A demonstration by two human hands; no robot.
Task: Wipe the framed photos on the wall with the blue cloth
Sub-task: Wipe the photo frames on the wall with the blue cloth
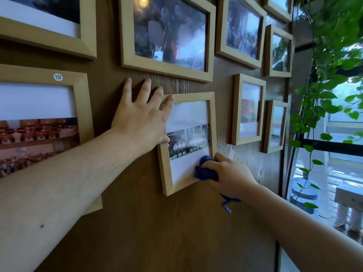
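A small light-wood framed photo (213,122) hangs at the middle of a brown wooden wall (157,222). My left hand (141,116) lies flat with fingers spread, its palm over the frame's left edge and the fingertips on the wall and the frame's top left corner. My right hand (229,176) is closed on a bunched blue cloth (205,170), which is pressed onto the glass at the frame's lower right corner. A tail of the cloth hangs below my wrist.
Several other wood-framed photos surround it: a large one above (167,36), one marked 19 at the left (39,122), smaller ones at the right (248,108). A trailing green plant (334,55) and a window (345,173) lie at the far right.
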